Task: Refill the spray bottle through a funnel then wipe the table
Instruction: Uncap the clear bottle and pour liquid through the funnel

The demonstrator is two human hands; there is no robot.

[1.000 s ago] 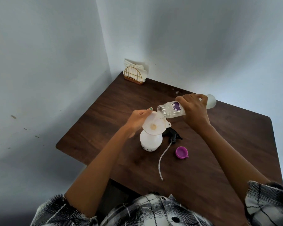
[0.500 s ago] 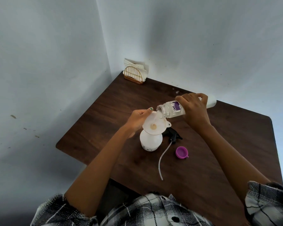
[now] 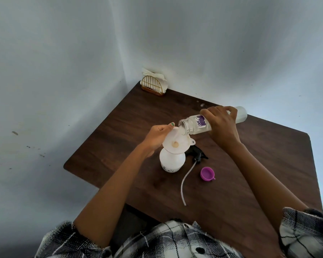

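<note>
Centrally, a white round-bodied plastic spray bottle (image 3: pixel 172 162) stands upright on the dark brown wooden table (image 3: pixel 259 164), with a white plastic funnel (image 3: pixel 177 142) seated in its neck. The left hand (image 3: pixel 157 136) reaches in from 7 o'clock, its thumb and fingers pinching the funnel's rim at the 10 o'clock side. The right hand (image 3: pixel 221 127) enters from 4 o'clock, fingers wrapped around a clear plastic refill bottle (image 3: pixel 196 125) that is tilted nearly horizontal, its open mouth over the funnel's 1 o'clock edge; liquid appears to run from the mouth into the funnel. A purple label (image 3: pixel 200 121) on the bottle carries white lettering too small and inverted to read with certainty. At 3 o'clock of the spray bottle lies the black trigger spray head (image 3: pixel 197 154), whose pale dip tube (image 3: pixel 186 181) trails towards 6 o'clock. A purple plastic cap (image 3: pixel 207 174) rests open side up just beside the tube. At the table's far corner, 12 o'clock, a gold wire napkin holder (image 3: pixel 153 87) holds white paper napkins (image 3: pixel 154 75). Plaid sleeves (image 3: pixel 306 231) show at the lower edge.
</note>
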